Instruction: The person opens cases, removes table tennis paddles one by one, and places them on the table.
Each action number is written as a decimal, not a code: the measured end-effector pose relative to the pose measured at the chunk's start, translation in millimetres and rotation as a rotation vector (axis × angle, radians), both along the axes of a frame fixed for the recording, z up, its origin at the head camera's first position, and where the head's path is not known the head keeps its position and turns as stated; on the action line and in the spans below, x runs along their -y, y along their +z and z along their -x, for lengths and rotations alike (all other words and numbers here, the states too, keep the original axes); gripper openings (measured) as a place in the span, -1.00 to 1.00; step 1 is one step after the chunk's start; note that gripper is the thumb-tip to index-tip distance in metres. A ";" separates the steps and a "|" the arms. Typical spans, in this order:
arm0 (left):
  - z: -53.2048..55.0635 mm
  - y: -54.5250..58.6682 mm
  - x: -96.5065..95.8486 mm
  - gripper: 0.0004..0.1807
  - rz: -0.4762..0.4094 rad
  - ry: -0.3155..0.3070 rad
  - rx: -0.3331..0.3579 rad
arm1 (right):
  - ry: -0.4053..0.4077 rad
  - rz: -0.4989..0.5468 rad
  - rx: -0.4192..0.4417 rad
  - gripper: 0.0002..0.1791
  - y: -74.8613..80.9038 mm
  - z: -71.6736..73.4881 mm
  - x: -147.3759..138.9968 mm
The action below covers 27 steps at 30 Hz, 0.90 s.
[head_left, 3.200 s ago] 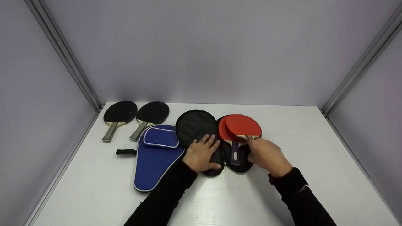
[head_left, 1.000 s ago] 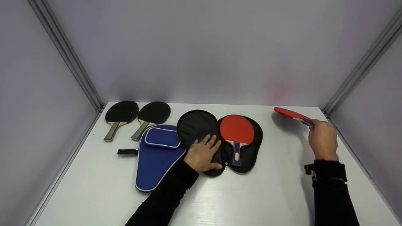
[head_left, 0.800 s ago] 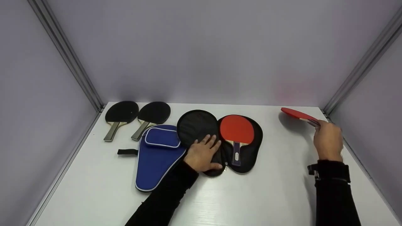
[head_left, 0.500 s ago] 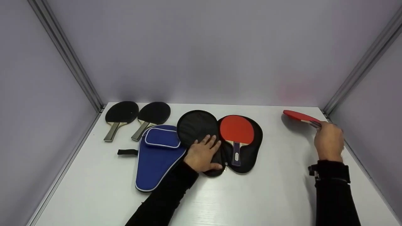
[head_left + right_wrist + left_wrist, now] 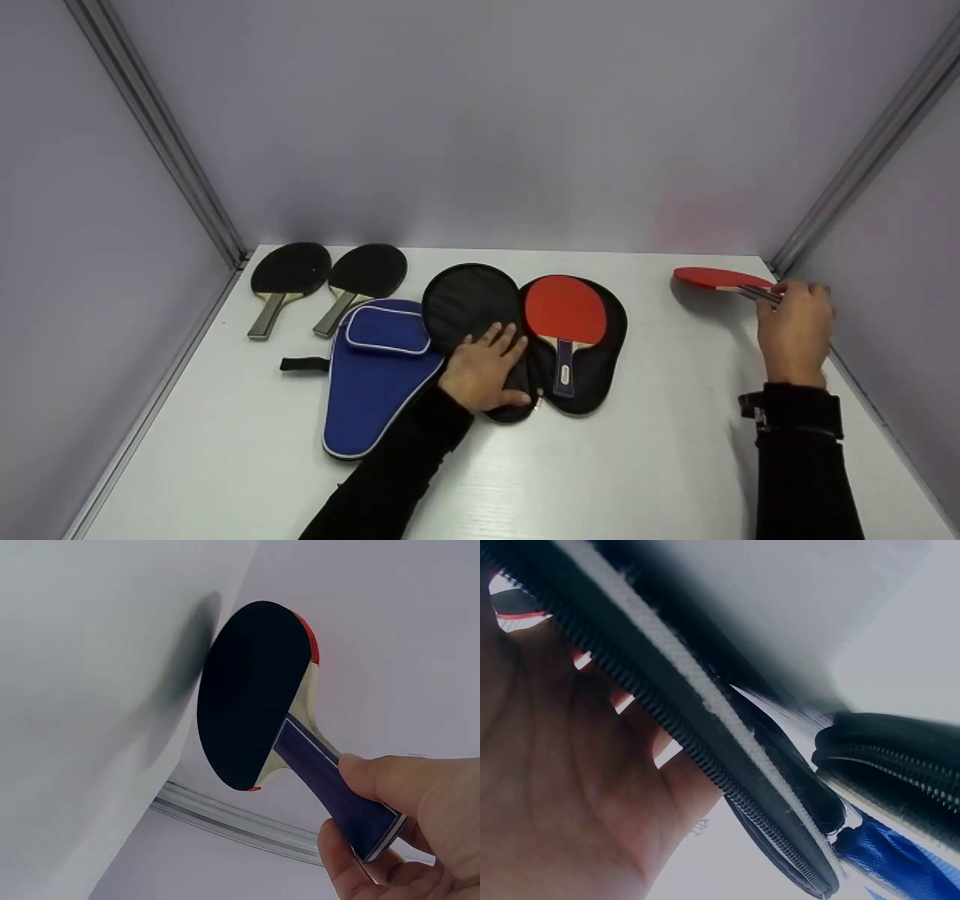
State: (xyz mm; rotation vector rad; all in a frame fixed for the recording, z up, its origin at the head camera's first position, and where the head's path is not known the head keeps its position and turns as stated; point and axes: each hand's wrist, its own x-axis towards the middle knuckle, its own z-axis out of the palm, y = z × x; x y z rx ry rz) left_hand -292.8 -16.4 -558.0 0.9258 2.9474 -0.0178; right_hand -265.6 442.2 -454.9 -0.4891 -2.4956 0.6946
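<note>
My right hand [image 5: 796, 330] pinches the handle of a table tennis paddle [image 5: 716, 278] at the far right, its red face up and tilted above the table. The right wrist view shows that paddle's black underside [image 5: 251, 697] and dark blue handle [image 5: 334, 787], with thumb and fingers on the handle's end. My left hand [image 5: 484, 367] lies with spread fingers on the left half of an unzipped black paddle case [image 5: 471, 300]. In the case's right half lies a second red paddle [image 5: 566, 309]. The left wrist view shows the case's zipper edge [image 5: 660, 705] beside the palm.
Two black-faced paddles [image 5: 292, 268] lie at the back left. A blue paddle case [image 5: 379, 397] with white piping and a black strap [image 5: 304, 364] lies left of the black case, partly under it. Grey walls [image 5: 495, 127] enclose the white table [image 5: 615, 472] at the back and sides.
My right hand has lifted one red paddle off the other in the black case and carried it to the right. Lately it has lowered a little. My left hand has stayed on the case.
</note>
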 end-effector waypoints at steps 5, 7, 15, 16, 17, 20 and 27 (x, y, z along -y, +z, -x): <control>2.5 -4.0 -0.1 0.21 0.022 -0.005 -0.017 | 0.033 -0.009 -0.033 -0.57 9.2 -6.6 -0.7; 4.0 -6.5 0.0 0.21 0.025 -0.008 -0.020 | 0.041 -0.007 -0.033 -0.55 14.1 -9.6 -0.3; 5.4 -8.7 1.3 0.23 0.037 -0.014 -0.036 | -0.011 -0.012 -0.034 -0.60 22.0 -12.0 1.4; 5.1 -8.2 1.4 0.23 0.036 -0.015 -0.037 | -0.012 -0.011 -0.037 -0.62 20.1 -11.3 1.5; 5.0 -8.2 1.5 0.23 0.033 -0.016 -0.037 | -0.007 -0.011 -0.034 -0.63 17.7 -10.6 1.6; 4.9 -8.0 1.4 0.22 0.028 -0.014 -0.037 | 0.014 -0.011 -0.004 -0.64 8.9 -7.5 -0.6; -1.0 1.9 -0.4 0.21 0.009 0.002 0.000 | 0.073 -0.020 0.099 -0.62 -9.8 -1.3 -7.5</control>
